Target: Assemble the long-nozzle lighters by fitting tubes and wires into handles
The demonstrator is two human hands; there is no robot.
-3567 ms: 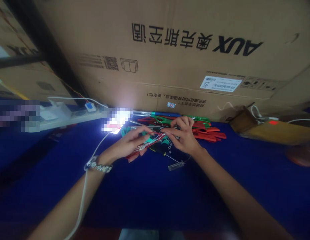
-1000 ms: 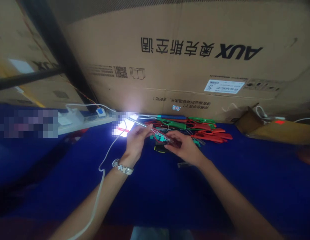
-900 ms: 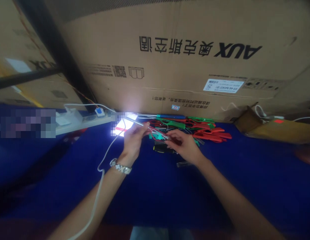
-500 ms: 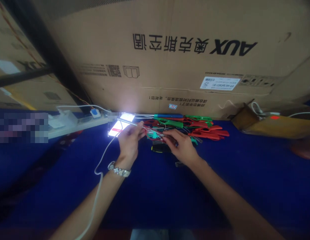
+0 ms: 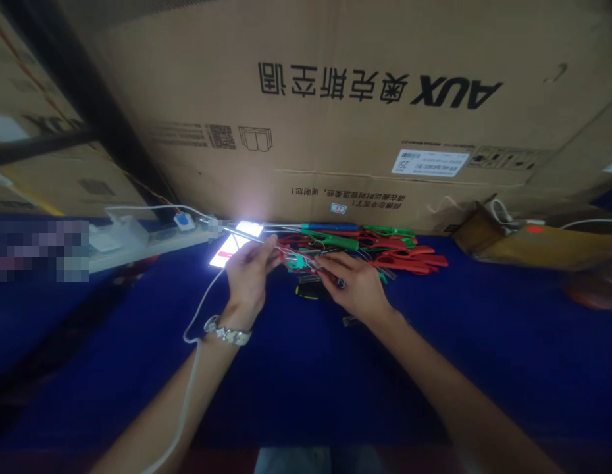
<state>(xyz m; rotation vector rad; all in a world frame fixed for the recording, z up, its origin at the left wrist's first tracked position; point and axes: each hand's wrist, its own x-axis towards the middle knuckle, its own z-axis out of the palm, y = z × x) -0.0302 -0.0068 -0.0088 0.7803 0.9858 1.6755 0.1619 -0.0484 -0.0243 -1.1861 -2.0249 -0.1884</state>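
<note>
My left hand [image 5: 249, 273], wearing a metal watch or bracelet [image 5: 228, 331], is closed on a thin metal rod [image 5: 237, 232] that points left across a glowing phone screen [image 5: 229, 247]. My right hand [image 5: 355, 283] is closed, thumb and fingers pinching thin wires [image 5: 310, 262] beside a small teal part [image 5: 297, 262] between the two hands. The wires' ends are too small to make out. Just beyond lie several red plastic handles [image 5: 409, 257] and green plastic handles [image 5: 338, 241], resembling long-nosed lighters. A black and yellow tool handle [image 5: 308, 290] lies just below the hands.
A large cardboard box [image 5: 335, 39] stands behind the blue table surface [image 5: 306, 382]. At left is a white power strip [image 5: 133, 247] with plugs; a white cable [image 5: 192, 368] runs over my left forearm. An opened brown package [image 5: 543, 247] sits at right.
The whole view has shifted slightly, so things appear a little further left. Both hands keep their holds, with only small finger movement.
</note>
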